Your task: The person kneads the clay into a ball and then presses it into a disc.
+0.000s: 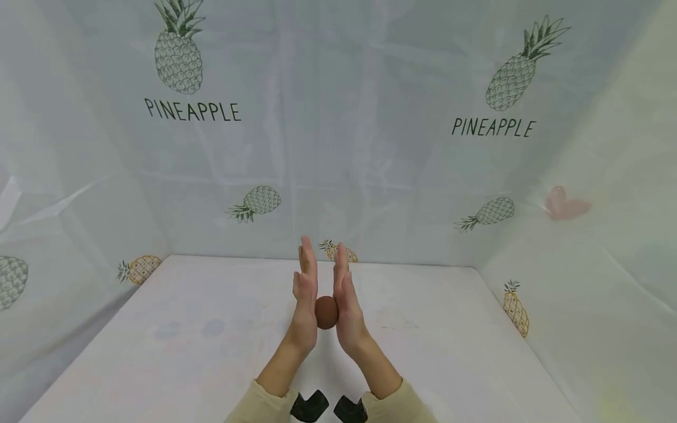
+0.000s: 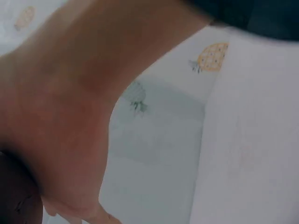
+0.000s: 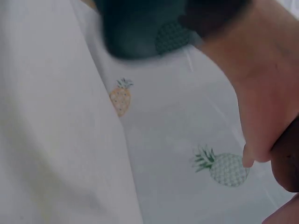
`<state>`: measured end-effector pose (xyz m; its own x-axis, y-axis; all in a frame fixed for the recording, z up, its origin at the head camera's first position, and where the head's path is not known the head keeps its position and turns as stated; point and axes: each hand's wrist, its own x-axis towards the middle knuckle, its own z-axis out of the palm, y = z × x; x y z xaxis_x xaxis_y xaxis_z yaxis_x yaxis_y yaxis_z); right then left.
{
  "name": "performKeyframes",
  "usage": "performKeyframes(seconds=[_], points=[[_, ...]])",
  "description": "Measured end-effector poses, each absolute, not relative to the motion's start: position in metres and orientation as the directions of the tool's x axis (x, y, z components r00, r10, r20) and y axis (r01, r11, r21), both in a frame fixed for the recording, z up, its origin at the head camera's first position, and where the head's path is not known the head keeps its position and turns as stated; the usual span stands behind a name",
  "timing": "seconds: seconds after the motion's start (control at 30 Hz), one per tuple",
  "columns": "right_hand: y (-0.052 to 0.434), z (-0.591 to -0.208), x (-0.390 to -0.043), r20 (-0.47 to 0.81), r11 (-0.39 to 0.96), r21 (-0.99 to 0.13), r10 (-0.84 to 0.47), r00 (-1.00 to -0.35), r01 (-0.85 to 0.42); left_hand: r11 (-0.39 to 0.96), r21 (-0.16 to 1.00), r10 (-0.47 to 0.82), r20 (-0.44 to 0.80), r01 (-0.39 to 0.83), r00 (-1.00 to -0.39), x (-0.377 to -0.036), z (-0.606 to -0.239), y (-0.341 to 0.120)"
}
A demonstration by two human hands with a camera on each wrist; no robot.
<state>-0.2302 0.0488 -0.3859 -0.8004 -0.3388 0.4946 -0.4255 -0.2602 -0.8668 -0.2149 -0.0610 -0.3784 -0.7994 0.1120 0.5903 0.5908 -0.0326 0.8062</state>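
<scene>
Brown ball [image 1: 326, 312], pressed between flat upright palms

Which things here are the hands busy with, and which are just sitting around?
In use:
brown ball, pressed between the palms
left hand, fingers straight
right hand, fingers straight

Just there:
white table
pineapple-print curtain behind and at both sides
</scene>
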Motion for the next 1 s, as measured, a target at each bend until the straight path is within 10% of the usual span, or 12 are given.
performKeyframes(seconds=[0.4, 1.0], points=[[0.049, -0.37, -0.209, 0.567, -0.284, -0.822, -0.333, -0.754, -0.494, 0.011, 0.834, 0.073, 0.55, 0.552, -0.832, -0.224, -0.386, -0.065], [0.049, -0.381, -0.229, 0.454, -0.263, -0.882, -0.247, -0.856, -0.392, -0.073, 0.813, 0.089, 0.583, 0.578, -0.808, -0.217, -0.387, -0.052]])
